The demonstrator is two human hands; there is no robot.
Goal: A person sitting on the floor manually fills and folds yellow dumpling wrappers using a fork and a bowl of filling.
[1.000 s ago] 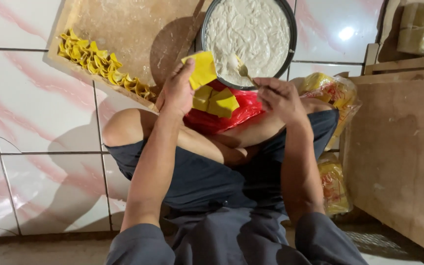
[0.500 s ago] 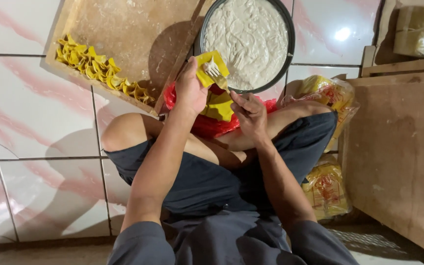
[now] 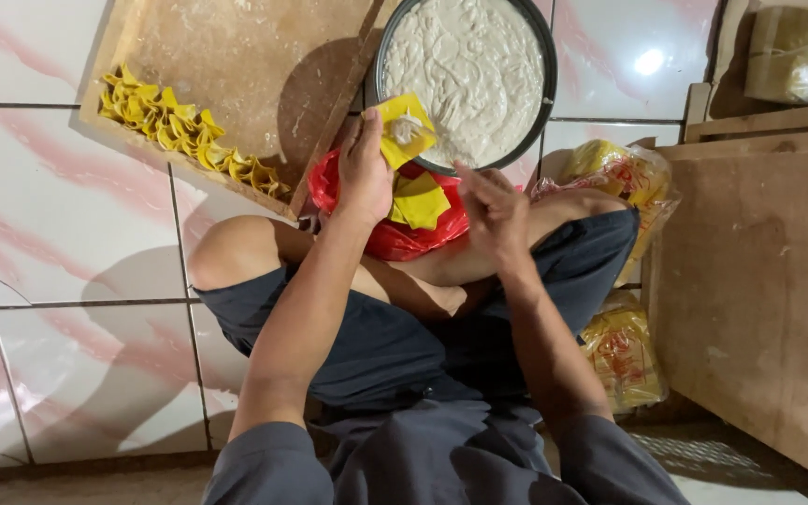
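Observation:
My left hand (image 3: 362, 173) holds a square yellow wrapper (image 3: 404, 131) with a dab of pale filling on it, just in front of a dark round bowl (image 3: 546, 89) full of the same filling (image 3: 465, 65). My right hand (image 3: 497, 210) hovers to the right of the wrapper with its fingers closed together; the fork is hidden under them. More yellow wrappers (image 3: 420, 201) lie stacked on a red plastic bag (image 3: 395, 238) on my lap. A row of folded yellow dumplings (image 3: 180, 131) lines the near edge of a wooden tray (image 3: 236, 65) on the left.
I sit cross-legged on a white tiled floor (image 3: 49, 234). A large wooden board (image 3: 759, 299) lies at the right. Yellow plastic packets (image 3: 619, 351) rest beside my right leg, another packet (image 3: 610, 173) near the bowl, and a clear bag (image 3: 801, 51) at the top right.
My right hand took the fork from the bowl, put filling on the wrapper, then drew back to the right. My left hand kept the wrapper raised by the bowl.

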